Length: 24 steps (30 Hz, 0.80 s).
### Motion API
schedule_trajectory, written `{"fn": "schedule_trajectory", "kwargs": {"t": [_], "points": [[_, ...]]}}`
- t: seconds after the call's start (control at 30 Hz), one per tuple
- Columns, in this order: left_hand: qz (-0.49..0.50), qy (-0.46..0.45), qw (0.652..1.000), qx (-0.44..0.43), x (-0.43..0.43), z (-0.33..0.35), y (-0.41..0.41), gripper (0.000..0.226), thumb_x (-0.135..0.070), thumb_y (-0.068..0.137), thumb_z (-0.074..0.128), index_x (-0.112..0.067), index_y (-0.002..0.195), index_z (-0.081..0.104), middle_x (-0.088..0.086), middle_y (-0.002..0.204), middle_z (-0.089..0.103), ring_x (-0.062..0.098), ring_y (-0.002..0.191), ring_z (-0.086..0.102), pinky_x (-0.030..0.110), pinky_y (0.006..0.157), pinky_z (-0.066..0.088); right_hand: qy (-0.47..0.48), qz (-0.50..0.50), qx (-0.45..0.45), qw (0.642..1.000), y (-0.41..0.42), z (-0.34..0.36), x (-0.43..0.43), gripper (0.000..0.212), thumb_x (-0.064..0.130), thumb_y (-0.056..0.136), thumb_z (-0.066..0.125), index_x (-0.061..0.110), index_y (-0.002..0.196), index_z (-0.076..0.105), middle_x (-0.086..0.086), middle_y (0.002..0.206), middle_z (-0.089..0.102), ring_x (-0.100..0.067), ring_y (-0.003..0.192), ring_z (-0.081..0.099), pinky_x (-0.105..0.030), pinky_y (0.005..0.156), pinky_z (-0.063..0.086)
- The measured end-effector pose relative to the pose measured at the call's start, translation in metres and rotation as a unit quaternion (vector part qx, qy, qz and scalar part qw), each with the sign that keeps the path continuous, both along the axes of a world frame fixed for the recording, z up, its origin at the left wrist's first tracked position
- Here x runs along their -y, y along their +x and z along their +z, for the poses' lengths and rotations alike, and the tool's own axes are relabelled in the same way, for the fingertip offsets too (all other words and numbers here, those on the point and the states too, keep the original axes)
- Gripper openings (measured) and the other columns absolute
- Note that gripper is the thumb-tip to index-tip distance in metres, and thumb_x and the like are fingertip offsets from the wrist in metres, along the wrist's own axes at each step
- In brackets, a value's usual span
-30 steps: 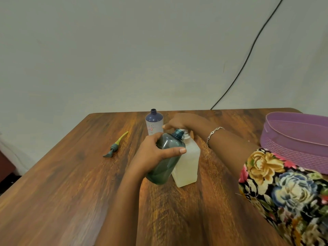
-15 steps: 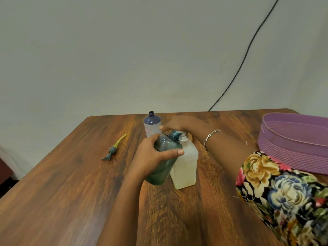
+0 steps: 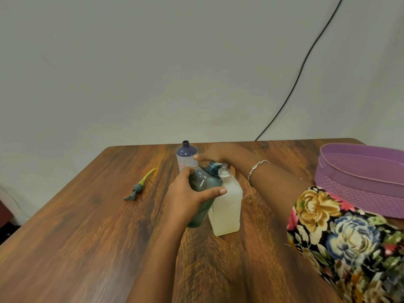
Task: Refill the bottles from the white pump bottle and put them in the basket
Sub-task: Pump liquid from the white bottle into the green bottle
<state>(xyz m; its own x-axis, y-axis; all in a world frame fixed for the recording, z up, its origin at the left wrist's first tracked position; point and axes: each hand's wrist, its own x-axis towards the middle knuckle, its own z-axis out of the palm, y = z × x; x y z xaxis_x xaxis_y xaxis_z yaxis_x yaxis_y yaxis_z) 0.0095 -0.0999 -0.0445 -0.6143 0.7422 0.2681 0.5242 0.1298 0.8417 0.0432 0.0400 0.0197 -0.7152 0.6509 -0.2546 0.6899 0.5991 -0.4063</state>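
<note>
The white pump bottle (image 3: 227, 206) stands upright in the middle of the wooden table (image 3: 87, 237). My left hand (image 3: 185, 197) grips a dark teal bottle (image 3: 202, 184), tilted so its uncapped neck sits right at the pump's spout. My right hand (image 3: 220, 154) rests flat on top of the pump head, fingers straight. Behind them stands a blue and white bottle (image 3: 186, 156) with no cap. The purple basket (image 3: 358, 178) sits at the table's right edge, with nothing visible inside it.
A loose pump top with a yellow-green tube (image 3: 140, 185) lies on the table to the left. A black cable (image 3: 301, 68) runs down the wall behind the table. My floral sleeve (image 3: 341, 237) fills the lower right.
Both hands and the bottles keep the same pose. Only the camera has shifted slightly.
</note>
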Motion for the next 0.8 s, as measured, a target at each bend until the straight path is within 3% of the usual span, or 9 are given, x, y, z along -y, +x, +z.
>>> {"fn": "schedule_trajectory", "kwargs": {"t": [0.13,0.27,0.43,0.5,0.57,0.67,0.8], "points": [[0.001,-0.009,1.000,-0.015,0.002,-0.004,0.003,0.075,-0.048,0.059,0.080,-0.021,0.123,0.050,-0.008,0.112,0.055,0.009,0.097,0.050,0.015,0.067,0.039,0.058,-0.017,0.012,0.998,0.000,-0.011,-0.003,0.055,0.052,0.094,0.042,0.007,0.121,0.056,-0.010,0.120,0.059,-0.021,0.087,0.053,-0.029,0.074,0.040],[0.013,-0.006,1.000,-0.021,0.002,-0.004,0.006,0.080,-0.047,0.061,0.079,-0.020,0.129,0.048,-0.008,0.114,0.052,0.008,0.098,0.046,0.016,0.068,0.038,0.014,-0.003,0.017,1.000,0.000,-0.002,0.001,0.058,0.050,0.096,0.037,0.004,0.129,0.050,-0.013,0.127,0.057,-0.028,0.109,0.057,-0.033,0.087,0.043],[0.018,0.001,1.000,-0.023,0.003,0.002,0.011,0.086,-0.045,0.064,0.079,-0.018,0.137,0.042,-0.002,0.128,0.051,0.005,0.101,0.039,0.021,0.079,0.036,-0.108,-0.028,-0.014,0.994,0.012,0.019,0.006,0.065,0.051,0.098,0.032,-0.002,0.135,0.040,-0.023,0.132,0.050,-0.039,0.115,0.052,-0.041,0.078,0.044],[0.019,0.005,0.999,-0.027,0.005,0.005,0.011,0.083,-0.043,0.064,0.080,-0.018,0.135,0.044,-0.003,0.124,0.051,0.005,0.100,0.040,0.016,0.074,0.036,-0.119,-0.023,-0.020,0.992,0.012,0.016,0.010,0.058,0.045,0.100,0.031,0.000,0.135,0.040,-0.018,0.126,0.051,-0.033,0.107,0.054,-0.038,0.083,0.042],[0.017,0.005,0.999,-0.033,0.006,0.006,0.012,0.079,-0.044,0.063,0.080,-0.019,0.131,0.047,-0.005,0.118,0.052,0.006,0.097,0.043,0.015,0.069,0.037,-0.110,-0.025,-0.016,0.993,0.008,0.007,0.008,0.046,0.040,0.100,0.034,0.005,0.129,0.046,-0.016,0.114,0.053,-0.025,0.086,0.052,-0.034,0.077,0.042],[0.018,-0.002,0.999,-0.037,0.006,0.004,0.012,0.080,-0.045,0.062,0.080,-0.019,0.130,0.048,-0.009,0.112,0.051,0.007,0.096,0.044,0.021,0.076,0.036,-0.025,-0.013,0.036,0.999,0.000,-0.007,-0.002,0.026,0.028,0.098,0.039,0.006,0.102,0.053,-0.014,0.092,0.054,-0.018,0.063,0.048,-0.030,0.065,0.044],[0.021,-0.013,0.999,-0.041,0.007,0.001,0.010,0.081,-0.046,0.062,0.080,-0.019,0.131,0.047,-0.004,0.120,0.054,0.007,0.097,0.044,0.022,0.077,0.036,0.015,-0.012,0.048,0.999,-0.005,-0.012,-0.003,0.026,0.030,0.098,0.040,0.007,0.097,0.051,-0.011,0.086,0.053,-0.019,0.066,0.051,-0.033,0.074,0.044]]}}
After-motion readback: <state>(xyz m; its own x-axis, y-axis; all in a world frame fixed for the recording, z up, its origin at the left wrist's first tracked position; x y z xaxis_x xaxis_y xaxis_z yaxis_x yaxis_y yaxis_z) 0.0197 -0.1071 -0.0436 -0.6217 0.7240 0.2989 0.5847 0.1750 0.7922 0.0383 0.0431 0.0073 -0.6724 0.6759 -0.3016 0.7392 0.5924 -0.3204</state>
